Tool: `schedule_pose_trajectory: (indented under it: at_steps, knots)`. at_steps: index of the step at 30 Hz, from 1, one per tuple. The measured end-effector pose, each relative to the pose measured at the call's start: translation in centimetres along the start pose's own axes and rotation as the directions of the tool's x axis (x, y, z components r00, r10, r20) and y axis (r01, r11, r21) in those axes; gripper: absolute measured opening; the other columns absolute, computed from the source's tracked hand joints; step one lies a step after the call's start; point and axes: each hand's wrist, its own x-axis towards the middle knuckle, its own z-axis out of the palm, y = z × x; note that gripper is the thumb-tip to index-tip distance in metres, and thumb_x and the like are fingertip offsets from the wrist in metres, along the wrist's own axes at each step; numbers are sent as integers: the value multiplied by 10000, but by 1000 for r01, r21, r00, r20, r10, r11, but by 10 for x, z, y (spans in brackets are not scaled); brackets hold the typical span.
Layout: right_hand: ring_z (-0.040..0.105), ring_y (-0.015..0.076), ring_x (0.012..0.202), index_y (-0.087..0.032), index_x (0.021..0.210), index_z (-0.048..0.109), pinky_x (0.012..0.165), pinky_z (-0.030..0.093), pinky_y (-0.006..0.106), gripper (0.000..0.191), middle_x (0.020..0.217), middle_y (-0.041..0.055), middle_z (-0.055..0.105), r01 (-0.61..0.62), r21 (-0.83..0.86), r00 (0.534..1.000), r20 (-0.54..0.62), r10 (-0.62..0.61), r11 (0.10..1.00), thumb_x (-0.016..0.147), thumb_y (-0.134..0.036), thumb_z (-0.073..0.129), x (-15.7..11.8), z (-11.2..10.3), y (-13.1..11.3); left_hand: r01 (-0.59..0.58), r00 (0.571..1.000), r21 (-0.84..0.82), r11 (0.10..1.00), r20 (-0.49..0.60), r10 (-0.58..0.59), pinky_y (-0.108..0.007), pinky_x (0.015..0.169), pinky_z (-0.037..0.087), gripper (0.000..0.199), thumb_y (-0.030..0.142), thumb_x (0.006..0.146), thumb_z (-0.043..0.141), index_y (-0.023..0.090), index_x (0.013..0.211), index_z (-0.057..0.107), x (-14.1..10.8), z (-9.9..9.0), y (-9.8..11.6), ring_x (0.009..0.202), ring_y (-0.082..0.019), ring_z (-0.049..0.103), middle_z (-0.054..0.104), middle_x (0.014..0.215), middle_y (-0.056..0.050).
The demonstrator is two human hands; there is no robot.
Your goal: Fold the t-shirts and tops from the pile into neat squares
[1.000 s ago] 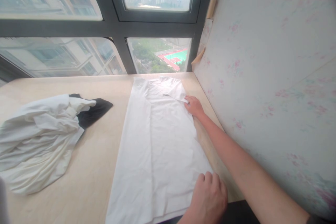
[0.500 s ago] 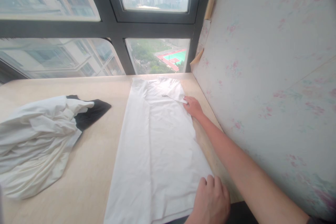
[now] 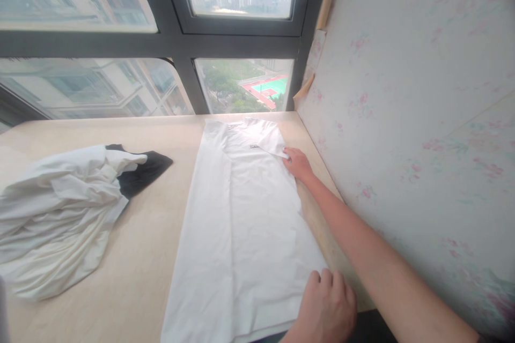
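A white T-shirt (image 3: 261, 214) lies lengthwise on the pale surface, its left side folded inward in a long strip and small dark print near the collar. At the far right edge, by the sleeve, my right hand (image 3: 296, 163) pinches the fabric between thumb and fingers. Closer to me, my left hand (image 3: 328, 300) is curled over the shirt's lower right corner, gripping the hem; its thumb is hidden. Both hands are on the same right edge of the garment, one far and one near.
A crumpled heap of white cloth (image 3: 60, 214) with a black piece of fabric (image 3: 145, 171) lies to the left. Dark window frames (image 3: 241, 45) stand behind the wooden-looking surface (image 3: 137, 268). A floral-papered wall (image 3: 402, 118) rises close on the right.
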Motion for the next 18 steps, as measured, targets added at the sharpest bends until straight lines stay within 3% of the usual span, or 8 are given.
schedule_pose_trajectory:
  at_steps: [9,18]
  knots:
    - [534,257,1237,-151,1203,655,1093,386,418,369,1322,113,626,-9,6,1000,0,9,1000,851,-216,562,1,2,1,-105,988,-35,994,-114,100,-332,548,196,242,188,787,667,195,709,438,-24,-9,-8,593,-148,390,419,679,17]
    - [546,243,1239,-186,1149,682,1102,377,397,325,1297,97,646,-58,95,998,-8,59,994,851,-258,575,-2,-4,-6,-14,978,-8,1000,-207,12,-334,545,171,256,114,724,644,192,625,422,-24,4,3,543,-145,374,398,598,15]
